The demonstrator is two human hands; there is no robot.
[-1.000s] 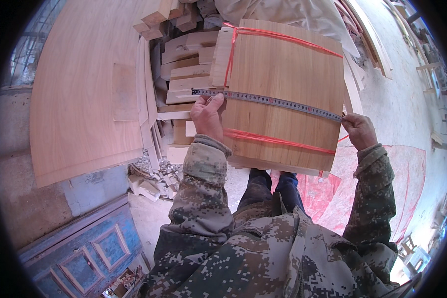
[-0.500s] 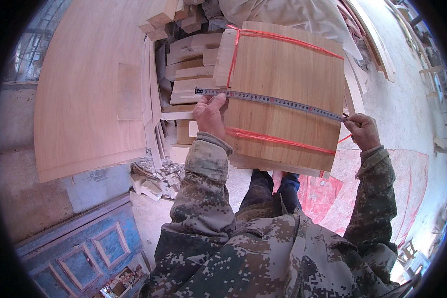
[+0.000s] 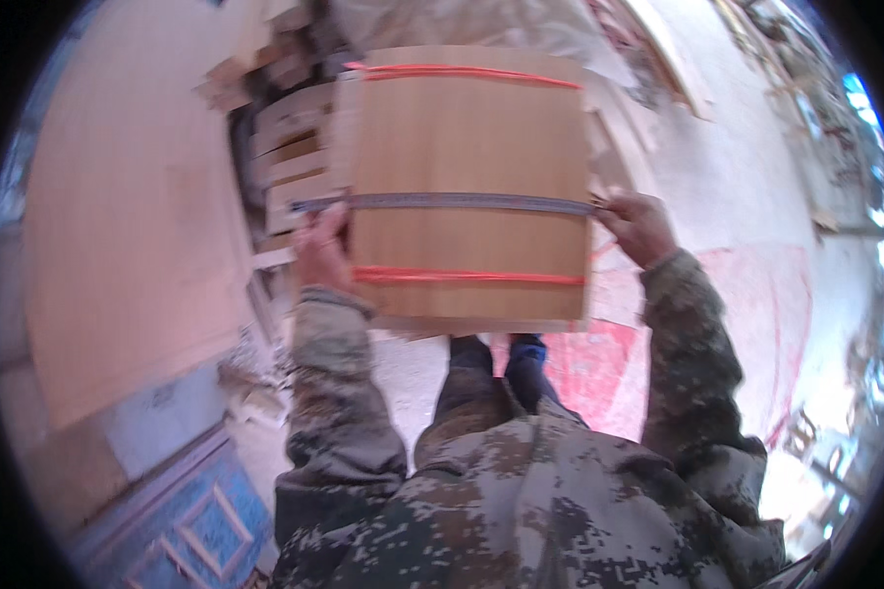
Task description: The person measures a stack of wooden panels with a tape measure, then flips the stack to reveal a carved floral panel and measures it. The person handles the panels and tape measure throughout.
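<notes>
A metal tape measure [image 3: 471, 201] lies stretched straight across a stack of wooden boards [image 3: 471, 128]. Red strapping [image 3: 471, 276] binds the stack in two bands, one near the far edge and one near the front. At the left edge, my left hand [image 3: 325, 247] pinches the tape, whose end sticks out past the fingers. Beyond the right edge, my right hand [image 3: 640, 228] grips the tape's other end between closed fingers. The picture is blurred, so the tape's markings cannot be read.
On the left leans a large pale wooden panel [image 3: 128, 196], with cut wood blocks [image 3: 295, 137] stacked beside it. A blue panelled door [image 3: 201, 520] is at lower left. Pale cloth [image 3: 471, 25] lies behind the stack; red sheeting [image 3: 589, 363] covers floor at the right.
My view has turned and shifted, so the stack, tape and both hands sit further left and look more level. Both hands keep their hold on the tape.
</notes>
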